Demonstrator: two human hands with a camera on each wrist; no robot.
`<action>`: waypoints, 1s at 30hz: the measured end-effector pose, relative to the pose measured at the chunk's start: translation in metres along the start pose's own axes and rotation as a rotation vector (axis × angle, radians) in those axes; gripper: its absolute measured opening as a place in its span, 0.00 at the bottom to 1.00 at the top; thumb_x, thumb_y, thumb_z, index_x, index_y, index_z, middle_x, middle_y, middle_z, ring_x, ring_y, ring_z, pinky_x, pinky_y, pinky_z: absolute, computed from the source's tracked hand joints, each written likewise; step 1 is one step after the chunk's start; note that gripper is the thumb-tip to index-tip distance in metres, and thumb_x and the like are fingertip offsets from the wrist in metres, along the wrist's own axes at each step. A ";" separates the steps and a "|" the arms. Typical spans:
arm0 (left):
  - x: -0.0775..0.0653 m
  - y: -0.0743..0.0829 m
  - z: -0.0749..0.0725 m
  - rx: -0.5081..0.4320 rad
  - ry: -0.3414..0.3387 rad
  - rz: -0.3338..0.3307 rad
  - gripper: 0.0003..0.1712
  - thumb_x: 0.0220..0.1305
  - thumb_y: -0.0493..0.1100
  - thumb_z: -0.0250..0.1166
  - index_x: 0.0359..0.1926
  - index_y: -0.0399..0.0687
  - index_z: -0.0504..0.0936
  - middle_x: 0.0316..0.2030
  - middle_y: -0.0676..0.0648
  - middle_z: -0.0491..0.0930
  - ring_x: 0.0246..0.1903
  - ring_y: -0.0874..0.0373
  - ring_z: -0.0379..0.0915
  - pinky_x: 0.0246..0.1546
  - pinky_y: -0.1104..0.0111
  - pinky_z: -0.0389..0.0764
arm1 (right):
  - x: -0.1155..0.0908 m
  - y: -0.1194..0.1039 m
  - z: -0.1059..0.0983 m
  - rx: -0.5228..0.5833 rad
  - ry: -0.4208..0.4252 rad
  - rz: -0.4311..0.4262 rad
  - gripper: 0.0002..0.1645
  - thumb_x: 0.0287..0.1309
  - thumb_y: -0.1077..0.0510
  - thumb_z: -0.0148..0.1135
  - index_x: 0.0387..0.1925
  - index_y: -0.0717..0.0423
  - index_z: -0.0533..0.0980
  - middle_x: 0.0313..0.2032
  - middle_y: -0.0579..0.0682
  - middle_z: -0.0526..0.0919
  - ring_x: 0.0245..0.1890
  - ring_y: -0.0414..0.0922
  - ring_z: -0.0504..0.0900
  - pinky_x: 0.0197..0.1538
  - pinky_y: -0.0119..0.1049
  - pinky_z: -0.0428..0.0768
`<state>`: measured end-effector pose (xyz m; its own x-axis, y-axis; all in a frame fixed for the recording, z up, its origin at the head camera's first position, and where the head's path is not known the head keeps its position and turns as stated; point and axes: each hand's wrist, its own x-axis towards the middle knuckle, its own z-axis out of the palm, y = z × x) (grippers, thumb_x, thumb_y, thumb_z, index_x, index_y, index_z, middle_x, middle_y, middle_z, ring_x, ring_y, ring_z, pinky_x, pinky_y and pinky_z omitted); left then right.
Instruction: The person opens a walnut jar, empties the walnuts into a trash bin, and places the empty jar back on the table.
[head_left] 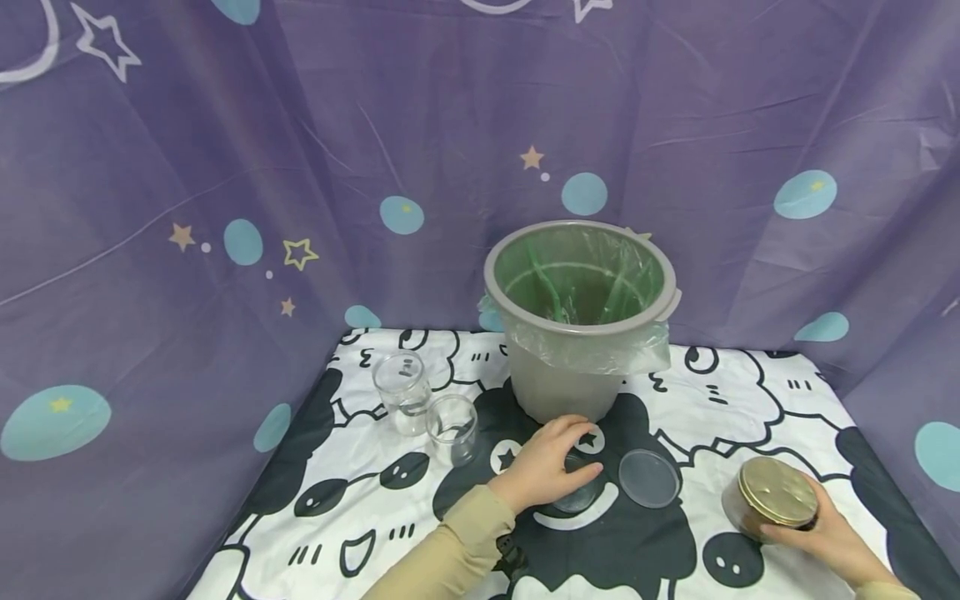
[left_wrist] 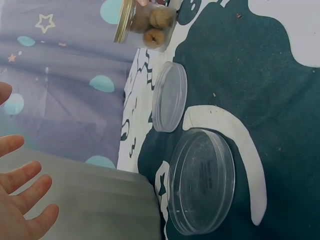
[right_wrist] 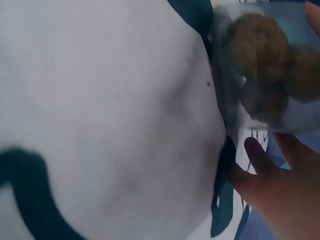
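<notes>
My left hand is over a shallow clear round lid lying on the cloth. In the left wrist view its fingers are spread and hold nothing. A second round clear lid lies to the right of the first. My right hand grips a clear jar with a gold-coloured lid, thumb on the near side and fingers round the far side. Several round brown pieces show through the jar's wall. Whether the jar touches the cloth, I cannot tell.
A grey bin with a clear plastic liner stands at the back middle. Two clear open containers stand to its left. A cartoon-printed black and white cloth covers the table, and a purple curtain hangs behind.
</notes>
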<state>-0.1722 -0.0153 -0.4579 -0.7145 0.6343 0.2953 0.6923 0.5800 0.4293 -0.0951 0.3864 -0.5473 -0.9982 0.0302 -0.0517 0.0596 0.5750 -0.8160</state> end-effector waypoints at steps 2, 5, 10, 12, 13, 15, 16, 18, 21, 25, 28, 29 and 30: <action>0.002 0.002 0.000 -0.002 -0.011 -0.001 0.27 0.66 0.57 0.57 0.62 0.53 0.70 0.60 0.50 0.70 0.59 0.57 0.68 0.59 0.65 0.71 | 0.002 -0.003 0.001 0.008 -0.009 0.056 0.61 0.49 0.58 0.70 0.69 0.69 0.36 0.61 0.67 0.59 0.43 0.13 0.47 0.63 0.49 0.56; 0.004 0.004 -0.001 0.003 -0.014 0.008 0.28 0.66 0.57 0.57 0.63 0.53 0.70 0.60 0.50 0.69 0.59 0.57 0.68 0.59 0.65 0.72 | 0.004 -0.004 0.005 0.013 0.016 0.087 0.62 0.48 0.58 0.71 0.69 0.68 0.36 0.61 0.73 0.54 0.44 0.14 0.48 0.60 0.47 0.58; 0.007 0.006 0.000 0.009 0.003 0.032 0.27 0.65 0.56 0.58 0.62 0.51 0.70 0.59 0.48 0.70 0.58 0.56 0.69 0.59 0.65 0.72 | 0.007 -0.004 0.011 -0.013 0.081 0.098 0.64 0.46 0.58 0.73 0.69 0.70 0.37 0.60 0.74 0.55 0.51 0.32 0.62 0.58 0.42 0.60; 0.008 0.006 0.000 0.005 0.004 0.038 0.28 0.65 0.55 0.58 0.62 0.50 0.71 0.59 0.47 0.70 0.58 0.56 0.69 0.59 0.65 0.72 | 0.006 -0.003 0.013 -0.016 0.091 0.100 0.64 0.46 0.58 0.73 0.68 0.71 0.38 0.59 0.73 0.56 0.50 0.32 0.64 0.58 0.41 0.61; 0.009 0.007 0.000 0.004 0.004 0.040 0.28 0.65 0.55 0.58 0.62 0.50 0.71 0.59 0.47 0.70 0.58 0.56 0.69 0.59 0.65 0.72 | 0.006 -0.003 0.014 -0.005 0.096 0.078 0.62 0.45 0.59 0.73 0.68 0.71 0.40 0.58 0.67 0.61 0.49 0.30 0.65 0.59 0.38 0.62; 0.009 0.007 0.001 0.000 0.001 0.042 0.28 0.65 0.55 0.58 0.62 0.49 0.71 0.59 0.46 0.70 0.58 0.55 0.69 0.59 0.65 0.72 | 0.005 0.000 0.016 0.020 0.112 0.030 0.57 0.43 0.62 0.74 0.67 0.66 0.47 0.54 0.47 0.69 0.44 0.17 0.61 0.53 0.23 0.62; 0.010 0.008 0.001 -0.004 -0.001 0.041 0.28 0.65 0.55 0.58 0.62 0.49 0.71 0.59 0.45 0.70 0.58 0.55 0.69 0.59 0.65 0.72 | 0.004 0.001 0.017 0.022 0.124 0.004 0.53 0.42 0.63 0.74 0.66 0.62 0.52 0.50 0.36 0.70 0.41 0.12 0.57 0.46 0.18 0.60; 0.010 0.008 0.001 -0.012 -0.005 0.040 0.28 0.65 0.55 0.58 0.62 0.49 0.71 0.59 0.45 0.70 0.59 0.55 0.69 0.59 0.64 0.72 | 0.003 0.002 0.018 0.030 0.140 -0.034 0.51 0.41 0.64 0.74 0.64 0.62 0.56 0.43 0.20 0.67 0.41 0.11 0.59 0.44 0.15 0.60; 0.010 0.009 0.002 -0.014 -0.007 0.038 0.28 0.65 0.55 0.58 0.62 0.50 0.71 0.60 0.45 0.70 0.59 0.55 0.68 0.59 0.63 0.72 | 0.002 0.002 0.017 0.015 0.145 0.018 0.53 0.43 0.60 0.74 0.66 0.64 0.53 0.47 0.28 0.72 0.44 0.15 0.62 0.55 0.24 0.62; 0.009 0.009 0.001 -0.009 -0.006 0.034 0.27 0.66 0.55 0.57 0.63 0.52 0.70 0.60 0.47 0.69 0.59 0.55 0.67 0.60 0.64 0.71 | 0.005 -0.005 0.014 -0.006 0.114 0.152 0.60 0.46 0.55 0.73 0.68 0.72 0.44 0.59 0.71 0.64 0.55 0.50 0.67 0.62 0.63 0.56; 0.009 0.009 0.001 0.001 -0.001 0.040 0.28 0.65 0.55 0.58 0.63 0.52 0.70 0.60 0.47 0.69 0.59 0.55 0.67 0.60 0.64 0.71 | 0.007 -0.009 0.014 0.008 0.099 0.173 0.60 0.47 0.56 0.72 0.68 0.73 0.42 0.60 0.79 0.56 0.58 0.70 0.57 0.60 0.69 0.54; 0.009 0.009 0.001 0.007 0.000 0.045 0.28 0.65 0.55 0.58 0.63 0.51 0.70 0.60 0.47 0.69 0.59 0.55 0.67 0.60 0.64 0.71 | 0.007 -0.010 0.015 0.004 0.099 0.170 0.60 0.47 0.57 0.71 0.67 0.74 0.42 0.60 0.79 0.56 0.58 0.72 0.56 0.60 0.69 0.54; 0.008 0.009 0.001 0.014 0.001 0.051 0.28 0.65 0.55 0.58 0.63 0.51 0.69 0.60 0.47 0.68 0.59 0.55 0.67 0.60 0.64 0.71 | 0.007 -0.012 0.015 0.002 0.097 0.169 0.60 0.47 0.57 0.71 0.67 0.74 0.41 0.60 0.79 0.55 0.59 0.73 0.56 0.60 0.69 0.54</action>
<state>-0.1717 -0.0040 -0.4525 -0.6785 0.6625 0.3174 0.7291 0.5544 0.4014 -0.1023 0.3673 -0.5467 -0.9699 0.2044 -0.1325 0.2262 0.5535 -0.8015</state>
